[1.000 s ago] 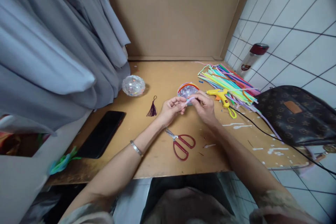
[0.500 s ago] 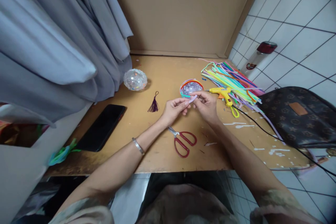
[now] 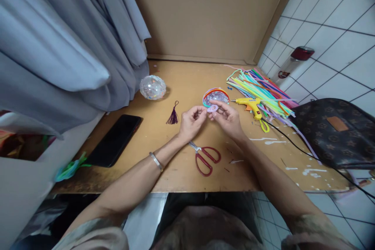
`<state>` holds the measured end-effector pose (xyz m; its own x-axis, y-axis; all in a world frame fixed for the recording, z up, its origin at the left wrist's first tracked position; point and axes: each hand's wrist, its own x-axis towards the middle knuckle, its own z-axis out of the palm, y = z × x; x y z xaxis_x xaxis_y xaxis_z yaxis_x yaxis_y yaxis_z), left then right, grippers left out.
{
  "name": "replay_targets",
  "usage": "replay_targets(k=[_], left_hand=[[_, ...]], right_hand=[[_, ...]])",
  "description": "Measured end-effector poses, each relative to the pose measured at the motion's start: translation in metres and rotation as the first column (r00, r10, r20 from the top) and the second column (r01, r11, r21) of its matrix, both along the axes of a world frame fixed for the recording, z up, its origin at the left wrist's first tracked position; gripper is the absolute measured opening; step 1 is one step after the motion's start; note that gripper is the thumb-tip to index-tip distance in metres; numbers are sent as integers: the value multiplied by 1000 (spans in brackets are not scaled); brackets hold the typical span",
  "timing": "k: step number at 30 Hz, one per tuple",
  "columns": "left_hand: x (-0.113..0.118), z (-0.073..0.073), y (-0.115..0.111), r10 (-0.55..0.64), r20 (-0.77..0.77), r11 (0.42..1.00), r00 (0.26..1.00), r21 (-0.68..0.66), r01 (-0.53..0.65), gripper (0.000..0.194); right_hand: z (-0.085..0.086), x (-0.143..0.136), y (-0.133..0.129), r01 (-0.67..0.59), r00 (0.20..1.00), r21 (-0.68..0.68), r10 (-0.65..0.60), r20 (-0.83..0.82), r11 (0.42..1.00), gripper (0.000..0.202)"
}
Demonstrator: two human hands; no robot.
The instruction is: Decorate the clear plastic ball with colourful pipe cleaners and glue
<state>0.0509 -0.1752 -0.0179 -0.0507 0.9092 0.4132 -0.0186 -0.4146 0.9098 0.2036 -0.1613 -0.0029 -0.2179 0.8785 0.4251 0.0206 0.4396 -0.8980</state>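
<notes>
A small pale purple loop [image 3: 213, 108] is pinched between the fingertips of my left hand [image 3: 191, 122] and my right hand [image 3: 227, 119]. Just beyond them sits a clear bowl-shaped piece [image 3: 216, 95] with red, orange and teal strips round its rim, its near side partly hidden by my fingers. Red-handled scissors [image 3: 205, 158] lie on the table below my hands. To the left is a dark purple tassel [image 3: 173, 115]. A yellow glue gun [image 3: 252, 105] rests right of my right hand.
A clear speckled dome [image 3: 152, 87] and a black phone [image 3: 115, 140] are on the left. Colourful strips [image 3: 260, 90] lie at the back right, near a red-capped bottle [image 3: 293, 62] and a dark patterned bag [image 3: 336, 133]. A black cord [image 3: 293, 141] crosses the right side.
The pale purple piece has turned and now shows as a flat loop. My hands have shifted their fingertips round it, and the view has moved slightly.
</notes>
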Motion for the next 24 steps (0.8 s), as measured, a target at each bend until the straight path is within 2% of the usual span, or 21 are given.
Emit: replay_targets(k=[2,5,8,13,19,24], left_hand=[[0,-1,0,25,-23,999,999,35,-24,24],[0,-3,0,38,-57,997,998,71,-34,21],[0,-3,0,30,-42,997,999,70,-27,21],[0,-2,2,-2,13,1000,1000,28,2,26],[0,-4,2,-48,42,999,998,20,48,26],[1,-4,1,-59,43,998,997,10,59,27]], right_hand=[[1,0,-1,36,999,8,-36,5,999,39],[2,0,0,109,994,6,-109,23,994,30],[3,2,1,119,992,16,-119,30,993,27],[5,4,2,140,984,144,-153,86,980,26],[8,8,3,150,955,332,-224,196,931,16],[8,8,3,176,945,332,-253,206,927,18]])
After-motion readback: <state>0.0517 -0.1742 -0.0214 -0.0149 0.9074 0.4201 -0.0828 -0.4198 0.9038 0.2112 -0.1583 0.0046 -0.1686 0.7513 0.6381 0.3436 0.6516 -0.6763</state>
